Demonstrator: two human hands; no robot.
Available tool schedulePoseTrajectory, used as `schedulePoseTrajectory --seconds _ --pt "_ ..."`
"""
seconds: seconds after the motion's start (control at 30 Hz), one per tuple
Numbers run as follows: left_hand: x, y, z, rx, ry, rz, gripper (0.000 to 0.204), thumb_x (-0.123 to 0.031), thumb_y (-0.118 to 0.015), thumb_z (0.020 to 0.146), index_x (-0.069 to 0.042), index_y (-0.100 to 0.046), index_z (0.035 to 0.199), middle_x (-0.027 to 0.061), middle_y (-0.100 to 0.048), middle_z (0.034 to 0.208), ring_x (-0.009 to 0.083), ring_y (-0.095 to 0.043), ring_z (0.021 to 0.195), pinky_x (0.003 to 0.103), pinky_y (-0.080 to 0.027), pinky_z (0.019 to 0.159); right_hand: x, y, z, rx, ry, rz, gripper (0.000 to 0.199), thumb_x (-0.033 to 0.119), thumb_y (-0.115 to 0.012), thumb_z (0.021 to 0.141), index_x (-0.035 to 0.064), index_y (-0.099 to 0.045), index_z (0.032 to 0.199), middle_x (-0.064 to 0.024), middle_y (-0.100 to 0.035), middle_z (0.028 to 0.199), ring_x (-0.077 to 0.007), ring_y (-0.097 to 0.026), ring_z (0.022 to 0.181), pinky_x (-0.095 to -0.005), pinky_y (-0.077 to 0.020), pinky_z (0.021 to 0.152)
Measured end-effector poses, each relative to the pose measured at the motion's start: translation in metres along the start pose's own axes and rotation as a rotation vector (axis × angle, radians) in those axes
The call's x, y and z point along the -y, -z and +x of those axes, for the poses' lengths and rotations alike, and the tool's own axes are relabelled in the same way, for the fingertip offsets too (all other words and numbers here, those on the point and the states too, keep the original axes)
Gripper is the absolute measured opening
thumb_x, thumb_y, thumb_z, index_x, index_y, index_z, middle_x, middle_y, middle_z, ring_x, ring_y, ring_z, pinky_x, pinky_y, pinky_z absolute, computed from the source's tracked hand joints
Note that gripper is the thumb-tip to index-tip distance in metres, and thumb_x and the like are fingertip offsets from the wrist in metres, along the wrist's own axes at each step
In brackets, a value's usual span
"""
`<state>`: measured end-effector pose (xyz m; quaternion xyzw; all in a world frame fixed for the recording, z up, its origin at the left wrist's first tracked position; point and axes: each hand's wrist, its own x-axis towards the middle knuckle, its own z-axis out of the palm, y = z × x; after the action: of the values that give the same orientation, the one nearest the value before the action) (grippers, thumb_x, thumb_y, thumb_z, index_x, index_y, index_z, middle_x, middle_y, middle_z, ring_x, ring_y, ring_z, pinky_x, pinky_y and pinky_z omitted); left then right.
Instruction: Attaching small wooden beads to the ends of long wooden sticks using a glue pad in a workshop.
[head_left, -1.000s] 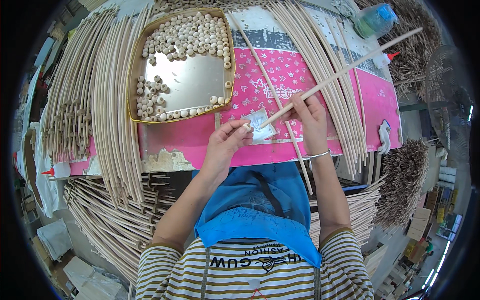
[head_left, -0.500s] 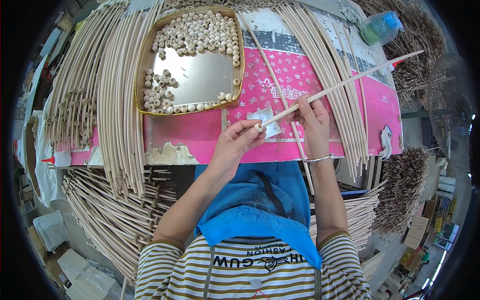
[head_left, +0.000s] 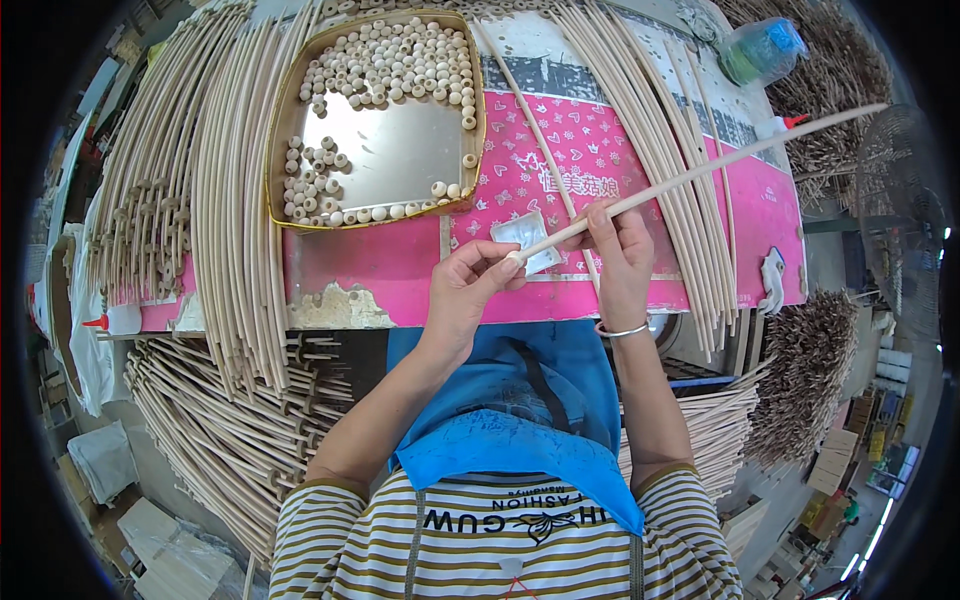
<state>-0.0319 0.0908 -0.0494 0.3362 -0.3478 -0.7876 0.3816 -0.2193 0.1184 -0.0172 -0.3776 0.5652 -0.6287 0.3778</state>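
While the left hand (head_left: 464, 288) pinches a wooden bead (head_left: 514, 258) | right hand (head_left: 624, 255) curls round a wooden rod (head_left: 700, 172)

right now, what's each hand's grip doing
Left hand: closed, holding a small wooden bead at the rod's lower end.
Right hand: closed, holding the long wooden rod.

On the table (head_left: 755, 225), a tray (head_left: 390, 150) holds loose beads (head_left: 430, 60), with a bundle of sticks (head_left: 235, 200) to its left and a dish (head_left: 520, 230) off its near right corner; right of the dish lie a lone stick (head_left: 530, 125), then a second bundle (head_left: 690, 240), with a jar (head_left: 758, 55) behind to the right; at the hands (head_left: 476, 287), a bead is in the left, a rod (head_left: 650, 192) in the right, crossing over the second bundle
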Motion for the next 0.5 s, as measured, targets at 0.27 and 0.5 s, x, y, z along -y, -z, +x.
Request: schedulePoseTrajectory --seconds 0.27,0.5 --pt "-0.001 -0.008 0.010 0.059 -0.139 0.127 0.022 -0.015 -0.063 0.100 0.000 -0.064 0.117 0.0091 -0.069 0.106 0.0142 -0.067 0.094 0.030 -0.057 0.087 -0.004 -0.010 -0.030 -0.203 0.078 0.072 0.015 0.016 -0.056 0.104 0.0014 -0.059 0.102 -0.0067 -0.065 0.085 -0.0121 -0.065 0.072 -0.0262 -0.0557 0.067" --pt "-0.015 -0.030 0.018 -0.039 -0.158 -0.090 0.027 -0.008 -0.059 0.101 -0.002 -0.056 0.127 0.0054 -0.061 0.104 0.0151 -0.066 0.096 0.031 -0.060 0.087 0.039 0.015 -0.068 0.211 -0.316 -0.120 0.020 0.016 -0.056 0.104 -0.0008 -0.067 0.102 -0.0039 -0.067 0.079 -0.0092 -0.065 0.070 -0.0238 -0.0521 0.061"
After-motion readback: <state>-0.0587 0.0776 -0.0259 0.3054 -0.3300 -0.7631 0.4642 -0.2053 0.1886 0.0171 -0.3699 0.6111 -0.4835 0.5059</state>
